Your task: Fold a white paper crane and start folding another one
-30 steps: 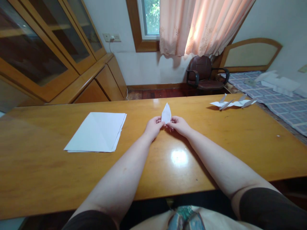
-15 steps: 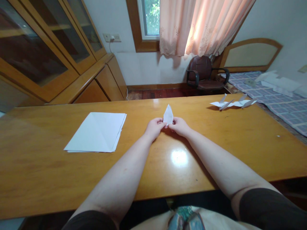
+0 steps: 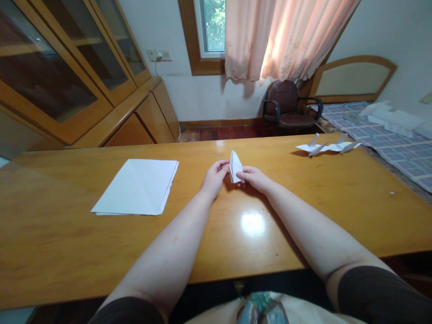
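Note:
A small piece of folded white paper [image 3: 236, 167] with a pointed top stands tilted between my hands, just above the table. Several layers show along its left edge. My right hand [image 3: 254, 177] pinches its lower right part, the thumb on the near face and the fingers behind. At its left edge my left hand [image 3: 215, 176] is closed, with thumb and fingertips against the paper; part of that grip is hidden.
A stack of white paper sheets [image 3: 135, 186] lies on the wooden table [image 3: 216, 243] to the left. Folded paper figures [image 3: 327, 146] with raised wings sit at the far right. Beyond the table are a brown armchair [image 3: 285, 105], a bed [image 3: 378, 135] and a cabinet [image 3: 128, 117].
The folded paper has turned from facing me flat to showing its layered left edge. My left thumb has come off its front face, and my right thumb has moved up onto it.

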Demonstrator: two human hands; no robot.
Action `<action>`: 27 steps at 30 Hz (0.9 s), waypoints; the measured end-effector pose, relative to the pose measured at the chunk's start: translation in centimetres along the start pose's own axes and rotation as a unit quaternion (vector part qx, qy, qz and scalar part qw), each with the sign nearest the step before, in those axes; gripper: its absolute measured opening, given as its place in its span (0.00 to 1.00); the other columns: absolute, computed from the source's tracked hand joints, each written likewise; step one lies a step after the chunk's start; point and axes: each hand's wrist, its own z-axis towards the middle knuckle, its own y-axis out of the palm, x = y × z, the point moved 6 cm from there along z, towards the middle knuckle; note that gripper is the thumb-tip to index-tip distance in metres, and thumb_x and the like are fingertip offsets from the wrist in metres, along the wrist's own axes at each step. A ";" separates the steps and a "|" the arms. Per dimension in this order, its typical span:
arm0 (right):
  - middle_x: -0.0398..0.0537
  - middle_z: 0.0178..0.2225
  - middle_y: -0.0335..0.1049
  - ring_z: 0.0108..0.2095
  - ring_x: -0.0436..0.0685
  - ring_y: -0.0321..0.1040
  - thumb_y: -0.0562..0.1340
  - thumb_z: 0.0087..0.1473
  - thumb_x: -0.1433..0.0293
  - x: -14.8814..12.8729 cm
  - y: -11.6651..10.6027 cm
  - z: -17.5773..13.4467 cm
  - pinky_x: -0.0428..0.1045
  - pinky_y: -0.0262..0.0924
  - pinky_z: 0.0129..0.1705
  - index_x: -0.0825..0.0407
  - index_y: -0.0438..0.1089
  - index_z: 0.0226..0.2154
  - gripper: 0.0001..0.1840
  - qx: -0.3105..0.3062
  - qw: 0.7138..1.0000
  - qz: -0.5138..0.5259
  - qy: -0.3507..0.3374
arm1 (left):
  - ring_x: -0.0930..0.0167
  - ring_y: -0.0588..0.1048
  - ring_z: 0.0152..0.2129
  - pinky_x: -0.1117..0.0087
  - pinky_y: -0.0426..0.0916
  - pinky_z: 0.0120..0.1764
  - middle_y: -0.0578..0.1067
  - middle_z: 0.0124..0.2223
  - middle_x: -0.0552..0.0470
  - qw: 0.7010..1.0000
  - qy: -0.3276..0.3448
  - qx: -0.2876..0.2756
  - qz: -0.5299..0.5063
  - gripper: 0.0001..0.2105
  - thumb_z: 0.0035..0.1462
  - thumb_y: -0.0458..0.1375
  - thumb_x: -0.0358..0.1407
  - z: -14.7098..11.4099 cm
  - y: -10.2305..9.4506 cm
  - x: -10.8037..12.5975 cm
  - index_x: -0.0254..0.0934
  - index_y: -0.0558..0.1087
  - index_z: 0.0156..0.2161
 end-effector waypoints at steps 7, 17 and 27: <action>0.44 0.20 0.67 0.19 0.46 0.57 0.61 0.48 0.53 -0.1 0.3 -0.3 0.43 0.48 0.22 0.57 0.70 0.28 0.21 -0.054 0.997 -0.057 0.017 | 0.78 0.70 0.29 0.75 0.65 0.36 0.70 0.42 0.50 1.000 0.020 0.004 -0.002 0.22 0.46 0.58 0.28 0.0 -0.2 0.8 0.36 0.65 0.50; 0.43 0.20 0.64 0.20 0.47 0.56 0.62 0.47 0.54 0.1 0.0 -0.4 0.43 0.47 0.23 0.57 0.69 0.26 0.21 -0.101 0.992 -0.069 0.017 | 0.81 0.68 0.27 0.76 0.65 0.35 0.68 0.49 0.48 0.996 0.062 -0.049 0.045 0.25 0.45 0.59 0.27 -0.3 0.2 1.7 0.39 0.66 0.51; 0.44 0.21 0.65 0.21 0.48 0.57 0.64 0.43 0.52 0.5 -0.4 -0.5 0.44 0.49 0.24 0.57 0.69 0.25 0.23 -0.137 0.990 -0.026 0.024 | 0.78 0.69 0.29 0.73 0.66 0.39 0.69 0.49 0.49 0.991 0.082 -0.044 0.095 0.23 0.45 0.61 0.29 -0.5 0.0 1.7 0.40 0.66 0.48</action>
